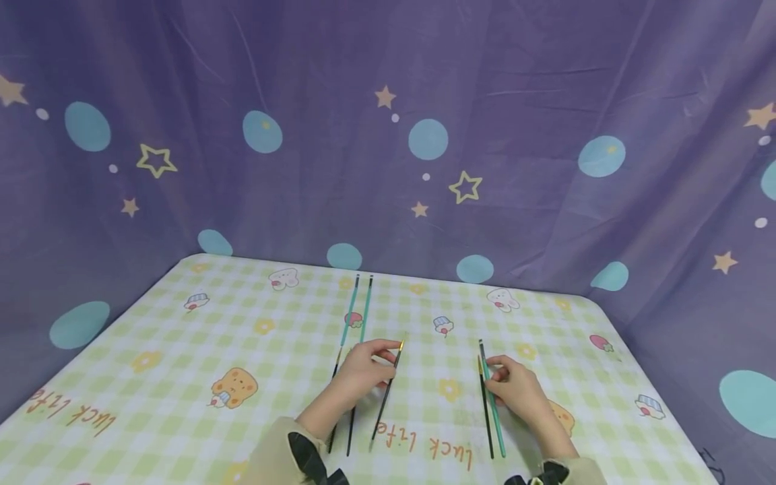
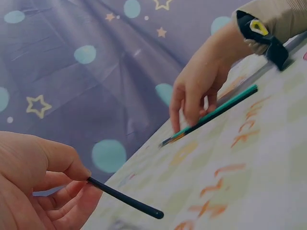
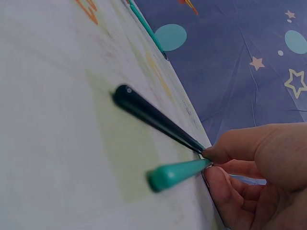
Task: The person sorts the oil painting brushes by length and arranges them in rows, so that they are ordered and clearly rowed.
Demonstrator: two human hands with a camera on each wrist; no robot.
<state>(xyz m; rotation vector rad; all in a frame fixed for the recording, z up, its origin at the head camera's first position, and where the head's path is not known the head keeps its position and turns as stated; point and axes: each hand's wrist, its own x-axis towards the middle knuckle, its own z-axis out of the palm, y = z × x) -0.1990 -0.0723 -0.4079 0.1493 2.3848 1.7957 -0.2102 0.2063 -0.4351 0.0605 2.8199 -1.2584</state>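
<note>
My left hand (image 1: 362, 369) pinches a black-handled paintbrush (image 1: 385, 397) with a gold ferrule, its tip pointing away from me. In the left wrist view, the rounded dark end of this paintbrush sticks out past the fingers. To the right, my right hand (image 1: 515, 387) has thumb and fingers on a teal paintbrush (image 1: 496, 424). Alongside lies a black paintbrush (image 1: 488, 421) with a gold ferrule, close to the thumb. Both handle ends show in the right wrist view, the black one right at the thumb tip.
Left of my left hand, two teal paintbrushes (image 1: 350, 313) lie toward the table's far edge. Nearer me are two black handles (image 1: 350, 434), partly behind the left hand and wrist. A green checked cloth (image 1: 182, 350) covers the table; a purple curtain (image 1: 339, 188) hangs behind.
</note>
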